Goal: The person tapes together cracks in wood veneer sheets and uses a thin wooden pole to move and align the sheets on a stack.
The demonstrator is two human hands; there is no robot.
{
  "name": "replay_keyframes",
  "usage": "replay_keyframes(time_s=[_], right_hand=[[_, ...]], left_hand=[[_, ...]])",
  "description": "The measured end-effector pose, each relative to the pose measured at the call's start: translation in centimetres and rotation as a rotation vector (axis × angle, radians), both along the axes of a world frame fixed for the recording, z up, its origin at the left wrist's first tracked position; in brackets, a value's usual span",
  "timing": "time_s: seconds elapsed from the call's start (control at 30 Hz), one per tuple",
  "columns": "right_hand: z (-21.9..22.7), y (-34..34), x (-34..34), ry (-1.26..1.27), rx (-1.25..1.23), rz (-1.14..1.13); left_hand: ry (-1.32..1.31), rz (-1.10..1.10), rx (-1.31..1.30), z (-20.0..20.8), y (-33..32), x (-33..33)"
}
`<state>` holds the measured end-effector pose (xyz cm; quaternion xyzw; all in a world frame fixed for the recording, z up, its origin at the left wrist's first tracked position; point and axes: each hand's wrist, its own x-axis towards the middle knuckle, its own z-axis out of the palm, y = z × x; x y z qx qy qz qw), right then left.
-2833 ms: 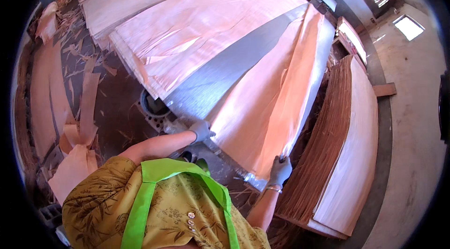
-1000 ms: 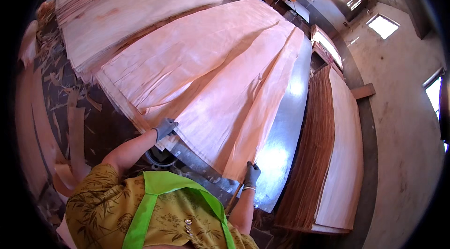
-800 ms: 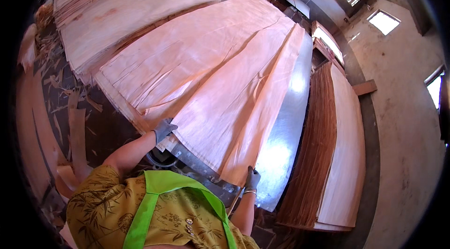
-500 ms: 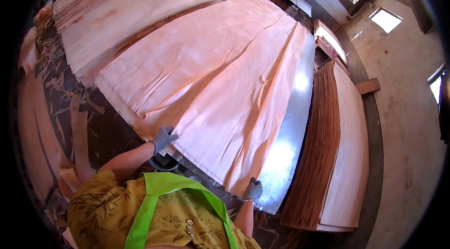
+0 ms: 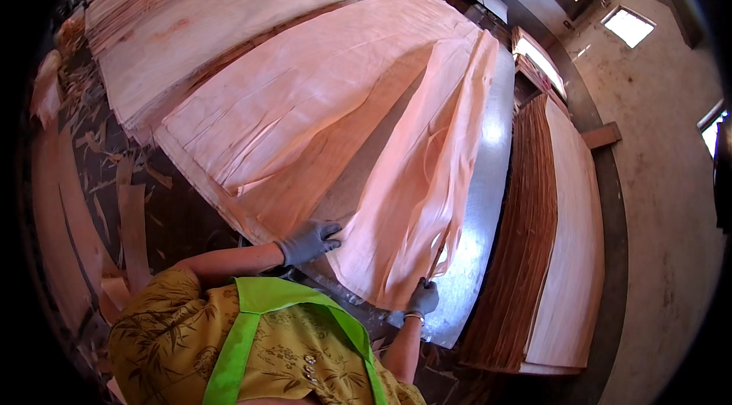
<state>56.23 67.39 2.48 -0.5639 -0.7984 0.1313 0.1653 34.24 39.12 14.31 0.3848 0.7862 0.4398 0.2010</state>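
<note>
A pale pink wood veneer sheet [image 5: 381,229], thin and rippled, lies bunched lengthwise along the right side of a wide veneer stack [image 5: 297,77]. My left hand [image 5: 309,243], in a grey glove, has its fingers closed at the sheet's near left corner. My right hand [image 5: 424,298], gloved too, grips the near right edge, where the veneer stands in folds. Between the bunched sheet and the rest of the stack, a long wedge of darker surface [image 5: 358,176] shows. To the right of the folds runs a shiny metal tabletop [image 5: 465,252].
A tall veneer stack [image 5: 564,245] stands right of the table, near the wall [image 5: 663,176]. More stacked veneer [image 5: 221,16] lies at the far left. Torn strips [image 5: 131,229] and scraps litter the floor on the left.
My left hand has moved right with the sheet's left edge, uncovering the darker wedge. The sheet has bunched into tighter folds. My right hand has shifted slightly.
</note>
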Motion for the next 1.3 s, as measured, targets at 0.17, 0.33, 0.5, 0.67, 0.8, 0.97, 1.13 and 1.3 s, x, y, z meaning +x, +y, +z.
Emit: replay_keyframes(time_s=[0.17,0.33,0.5,0.67,0.8,0.97,1.13,1.3], right_hand=[[2.0,0.4,-0.4,-0.002,0.069,0.031],[3.7,0.0,-1.2,0.122,-0.013,0.013],[1.7,0.8,-0.6,0.26,-0.107,0.015],[0.3,1.2,-0.3,0.291,-0.12,0.024],[-0.9,2.0,-0.1,0.274,-0.136,0.024],[-0.9,2.3,-0.5,0.209,-0.165,0.041],[-0.7,-0.5,1.7,0.206,-0.268,0.002],[-1.7,0.5,0.1,0.236,-0.215,0.084]], left_hand=[[-0.142,0.099,0.02,-5.4,-0.9,-0.8],[-0.346,0.184,0.053,-9.5,-1.7,-1.9],[-0.252,0.145,-0.138,-7.8,-2.7,-2.7],[-0.226,0.269,-0.048,-10.5,-3.6,-2.4],[-0.251,0.239,-0.084,-10.6,-4.5,-2.7],[-0.342,0.27,0.048,-12.3,-5.9,-3.0],[-0.239,0.262,-0.241,-7.7,-8.5,-1.0],[-0.222,0.347,-0.089,-14.0,-9.1,-2.4]])
